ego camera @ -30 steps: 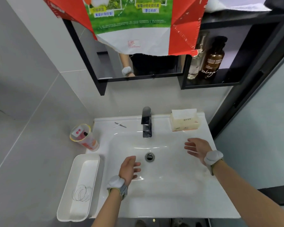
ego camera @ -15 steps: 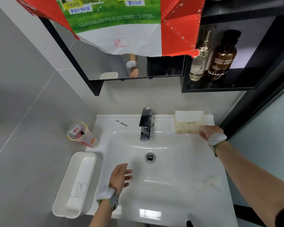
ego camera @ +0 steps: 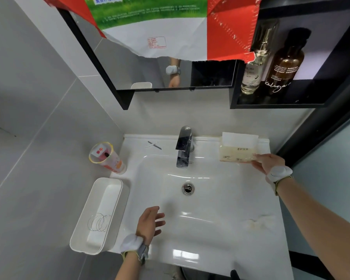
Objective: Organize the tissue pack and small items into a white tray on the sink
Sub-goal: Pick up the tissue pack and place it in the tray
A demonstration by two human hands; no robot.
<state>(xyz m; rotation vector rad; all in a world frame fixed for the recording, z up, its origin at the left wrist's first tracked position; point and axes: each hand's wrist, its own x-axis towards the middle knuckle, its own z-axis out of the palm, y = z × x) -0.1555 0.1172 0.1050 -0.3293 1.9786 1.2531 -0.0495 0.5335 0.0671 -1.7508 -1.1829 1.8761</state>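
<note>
A pale yellow tissue pack [ego camera: 237,150] with a white sheet sticking up stands at the sink's back right corner. My right hand [ego camera: 268,161] grips its lower right end. A long white tray [ego camera: 117,190] sits on the sink's left edge with thin wire rings [ego camera: 99,222] inside. My left hand [ego camera: 150,222] hovers open over the basin's front left, beside the tray. A small thin tool [ego camera: 155,145] lies on the back ledge left of the faucet. A clear cup [ego camera: 106,157] with a tube in it lies tilted behind the tray.
A chrome faucet [ego camera: 184,147] rises at the back centre over the drain [ego camera: 188,188]. A mirror cabinet hangs above, with a brown pump bottle [ego camera: 284,64] and a clear bottle [ego camera: 254,67] on its black shelf. A stain [ego camera: 259,222] marks the sink's right rim.
My right hand reached from over the basin to the back right corner and took hold of the tissue pack. My left hand stayed near the basin's front left.
</note>
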